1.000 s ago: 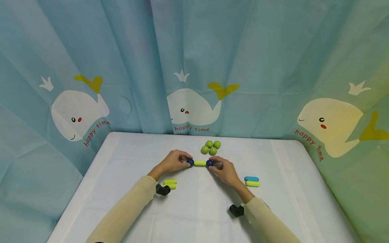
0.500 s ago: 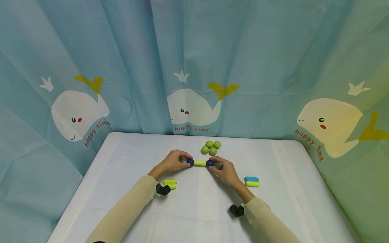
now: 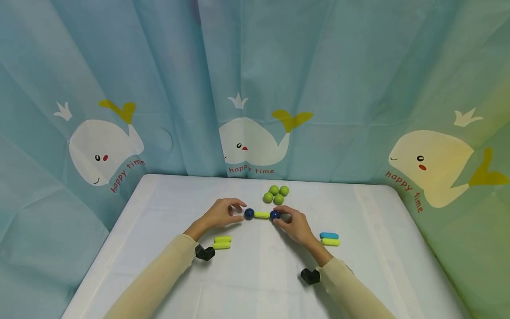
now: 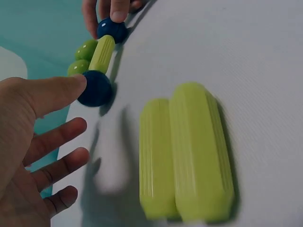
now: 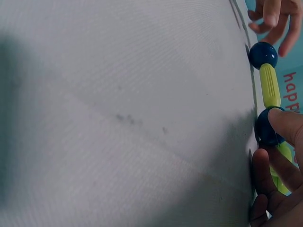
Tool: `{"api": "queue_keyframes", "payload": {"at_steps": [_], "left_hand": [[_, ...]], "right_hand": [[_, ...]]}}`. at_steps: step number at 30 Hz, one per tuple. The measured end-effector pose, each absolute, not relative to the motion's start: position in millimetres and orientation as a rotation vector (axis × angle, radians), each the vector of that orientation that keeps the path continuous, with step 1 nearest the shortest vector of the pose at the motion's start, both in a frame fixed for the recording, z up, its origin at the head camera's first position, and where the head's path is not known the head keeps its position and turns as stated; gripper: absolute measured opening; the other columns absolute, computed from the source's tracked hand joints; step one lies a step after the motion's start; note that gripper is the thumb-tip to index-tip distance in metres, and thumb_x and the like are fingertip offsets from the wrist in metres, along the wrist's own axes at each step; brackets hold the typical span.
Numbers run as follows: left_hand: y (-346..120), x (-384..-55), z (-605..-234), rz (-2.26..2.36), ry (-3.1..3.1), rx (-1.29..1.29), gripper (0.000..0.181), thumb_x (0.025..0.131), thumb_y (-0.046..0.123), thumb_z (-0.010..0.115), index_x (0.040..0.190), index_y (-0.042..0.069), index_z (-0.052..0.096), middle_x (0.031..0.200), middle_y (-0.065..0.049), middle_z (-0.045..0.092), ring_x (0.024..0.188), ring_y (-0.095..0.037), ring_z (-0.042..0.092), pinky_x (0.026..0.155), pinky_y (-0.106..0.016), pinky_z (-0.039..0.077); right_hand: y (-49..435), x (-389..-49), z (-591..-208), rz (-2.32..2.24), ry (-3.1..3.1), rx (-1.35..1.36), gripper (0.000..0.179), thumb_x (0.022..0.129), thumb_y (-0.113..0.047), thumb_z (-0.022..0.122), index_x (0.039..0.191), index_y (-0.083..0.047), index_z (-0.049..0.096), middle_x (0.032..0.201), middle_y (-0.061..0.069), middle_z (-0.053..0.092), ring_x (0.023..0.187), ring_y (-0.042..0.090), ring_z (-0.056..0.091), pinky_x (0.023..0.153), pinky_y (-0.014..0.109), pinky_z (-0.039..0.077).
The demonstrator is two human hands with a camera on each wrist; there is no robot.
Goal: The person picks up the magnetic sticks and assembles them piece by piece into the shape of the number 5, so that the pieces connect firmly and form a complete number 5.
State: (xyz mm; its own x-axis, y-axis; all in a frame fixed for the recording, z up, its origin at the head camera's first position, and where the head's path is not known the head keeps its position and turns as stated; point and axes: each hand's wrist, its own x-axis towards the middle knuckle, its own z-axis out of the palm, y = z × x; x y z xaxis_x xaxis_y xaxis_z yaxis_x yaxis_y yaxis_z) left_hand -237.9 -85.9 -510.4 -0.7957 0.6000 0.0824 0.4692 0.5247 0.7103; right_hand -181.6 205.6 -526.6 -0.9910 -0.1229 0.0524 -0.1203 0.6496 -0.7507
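Two dark blue balls lie in line with a ribbed yellow-green rod between them, one at each end. My left hand is just left of the left blue ball, fingers spread and relaxed. Around the right blue ball, the thumb and fingers of my right hand pinch, covering part of it. In the left wrist view, two more yellow-green rods lie side by side below my left hand.
Several green balls sit clustered behind the rod. Right of my right hand lie a blue rod and another yellow-green rod. Black wrist devices stick out near the sleeves. A whale-print curtain hangs behind the white table.
My left hand has let go of the left blue ball and drawn back a little to the left, its fingers parting. The right hand keeps its pinch in the same place.
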Motion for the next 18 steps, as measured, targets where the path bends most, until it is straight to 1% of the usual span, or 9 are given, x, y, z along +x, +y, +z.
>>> {"api": "queue_keyframes", "payload": {"at_steps": [4,8,13,15,18], "left_hand": [[-100,-231,-506,1.094,2.592,0.930,0.038,0.090,0.020,0.081,0.124,0.006,0.070,0.107,-0.008,0.073,0.079,-0.025,0.060,0.072,-0.029,0.047],[-113,-224,-503,1.054,2.576,0.917,0.038,0.089,0.022,0.082,0.123,0.008,0.071,0.104,-0.007,0.073,0.079,-0.023,0.059,0.071,-0.028,0.047],[-128,-215,-502,1.010,2.530,0.928,0.034,0.088,0.022,0.084,0.118,0.010,0.075,0.094,-0.001,0.072,0.072,-0.017,0.056,0.067,-0.026,0.047],[-132,-212,-502,0.992,2.515,0.929,0.032,0.087,0.021,0.084,0.116,0.011,0.076,0.090,0.004,0.071,0.071,-0.015,0.056,0.066,-0.025,0.047],[-136,-208,-502,0.974,2.501,0.931,0.030,0.086,0.021,0.085,0.113,0.011,0.077,0.086,0.007,0.069,0.071,-0.014,0.056,0.066,-0.025,0.047]], "right_hand": [[207,-182,-526,-1.295,2.859,-0.213,0.038,0.093,-0.015,0.078,0.130,-0.014,0.069,0.119,0.010,0.072,0.077,0.018,0.058,0.064,0.029,0.050],[207,-182,-525,-1.309,2.859,-0.222,0.038,0.093,-0.015,0.078,0.130,-0.013,0.069,0.118,0.011,0.072,0.076,0.017,0.058,0.064,0.028,0.050],[207,-182,-527,-1.318,2.857,-0.231,0.038,0.092,-0.014,0.078,0.129,-0.013,0.069,0.117,0.011,0.072,0.074,0.017,0.058,0.063,0.028,0.049],[207,-182,-528,-1.316,2.862,-0.238,0.038,0.092,-0.014,0.079,0.129,-0.013,0.069,0.117,0.011,0.072,0.074,0.016,0.058,0.063,0.027,0.050],[207,-182,-528,-1.323,2.866,-0.254,0.038,0.092,-0.014,0.078,0.129,-0.013,0.069,0.117,0.011,0.072,0.073,0.016,0.058,0.063,0.027,0.049]]}}
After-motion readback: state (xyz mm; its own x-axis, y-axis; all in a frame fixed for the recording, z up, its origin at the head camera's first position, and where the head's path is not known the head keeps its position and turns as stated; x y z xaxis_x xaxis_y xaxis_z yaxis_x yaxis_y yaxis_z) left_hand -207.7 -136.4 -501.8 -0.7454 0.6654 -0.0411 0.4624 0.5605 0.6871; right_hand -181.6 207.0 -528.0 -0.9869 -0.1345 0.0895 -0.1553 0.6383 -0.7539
